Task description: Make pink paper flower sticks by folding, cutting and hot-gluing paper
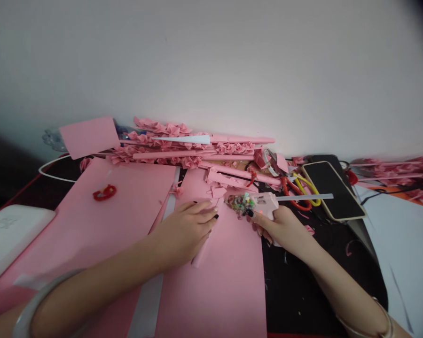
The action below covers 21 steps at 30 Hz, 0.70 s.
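Observation:
My right hand (284, 227) is wrapped round a pink glue gun (264, 204) with a clear glue stick (305, 197) poking out of its back. The gun's decorated nozzle end (239, 203) points left, close to my left hand. My left hand (188, 230) is closed on a narrow rolled strip of pink paper (206, 241), pressing it onto a large pink sheet (218, 281). The fingertips of the left hand sit a few centimetres from the nozzle.
A second pink sheet (102, 216) lies at left with a small red ring (105, 192) on it. Pink paper flowers and rolled sticks (183, 148) pile along the wall. Scissors (301, 190), a phone (333, 189) and a white box (10, 237) lie around.

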Tool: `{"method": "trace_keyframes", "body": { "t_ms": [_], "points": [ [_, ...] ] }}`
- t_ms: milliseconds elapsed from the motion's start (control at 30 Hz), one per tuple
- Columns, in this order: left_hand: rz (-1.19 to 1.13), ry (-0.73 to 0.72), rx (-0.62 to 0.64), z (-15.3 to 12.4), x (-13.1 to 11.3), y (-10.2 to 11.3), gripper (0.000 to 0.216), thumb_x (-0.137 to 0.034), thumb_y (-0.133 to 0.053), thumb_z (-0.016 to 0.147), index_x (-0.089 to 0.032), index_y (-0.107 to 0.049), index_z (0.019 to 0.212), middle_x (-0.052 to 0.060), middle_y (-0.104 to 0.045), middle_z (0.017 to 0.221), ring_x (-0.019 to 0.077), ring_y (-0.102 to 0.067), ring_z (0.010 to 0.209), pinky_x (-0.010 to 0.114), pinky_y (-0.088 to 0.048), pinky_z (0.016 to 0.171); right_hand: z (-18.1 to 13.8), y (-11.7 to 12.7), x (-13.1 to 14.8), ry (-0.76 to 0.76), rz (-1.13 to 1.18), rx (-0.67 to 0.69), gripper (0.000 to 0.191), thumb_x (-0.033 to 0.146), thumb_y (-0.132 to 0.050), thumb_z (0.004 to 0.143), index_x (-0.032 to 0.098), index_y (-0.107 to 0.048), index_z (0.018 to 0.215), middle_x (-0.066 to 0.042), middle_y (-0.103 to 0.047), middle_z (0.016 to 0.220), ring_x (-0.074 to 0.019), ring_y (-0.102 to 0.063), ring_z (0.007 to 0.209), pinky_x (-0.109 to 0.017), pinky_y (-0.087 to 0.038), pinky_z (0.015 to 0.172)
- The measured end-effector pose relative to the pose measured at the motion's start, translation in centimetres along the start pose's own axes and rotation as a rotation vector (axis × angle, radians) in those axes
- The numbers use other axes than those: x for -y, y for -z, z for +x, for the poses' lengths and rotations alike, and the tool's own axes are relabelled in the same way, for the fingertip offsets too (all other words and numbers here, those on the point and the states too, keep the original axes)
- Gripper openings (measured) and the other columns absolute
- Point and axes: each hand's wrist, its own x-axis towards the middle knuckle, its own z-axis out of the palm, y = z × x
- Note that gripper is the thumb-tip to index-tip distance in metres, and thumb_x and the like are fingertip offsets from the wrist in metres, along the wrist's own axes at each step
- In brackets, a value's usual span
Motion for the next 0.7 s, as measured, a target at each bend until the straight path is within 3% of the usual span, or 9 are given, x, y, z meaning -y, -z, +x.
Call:
{"method": "trace_keyframes", "body": {
  "t_ms": [400, 700],
  "points": [
    [-0.020, 0.048, 0.079, 0.0, 0.0, 0.6, 0.036, -0.017, -0.035, 0.091, -0.016, -0.056, 0.120, 0.005, -0.055, 0.131, 0.0252, -0.030, 0.134, 0.044, -0.027, 0.104, -0.2, 0.1, 0.7, -0.037, -0.041, -0.016, 0.041, 0.039, -0.048, 0.083, 0.019, -0.052, 0.048, 0.001, -0.051, 0.037, -0.0102, -0.048, 0.033, -0.020, -0.035, 0.036],
    [-0.086, 0.116, 0.106, 0.0, 0.2, 1.2, 0.031, -0.022, -0.040, 0.092, -0.022, -0.063, 0.111, 0.001, -0.057, 0.129, 0.0278, -0.035, 0.132, 0.051, -0.029, 0.104, -0.7, -0.1, 0.4, -0.035, 0.003, 0.038, 0.038, 0.038, -0.047, 0.083, 0.018, -0.053, 0.051, 0.002, -0.050, 0.038, -0.0098, -0.046, 0.033, -0.020, -0.033, 0.036]
  ]
}}
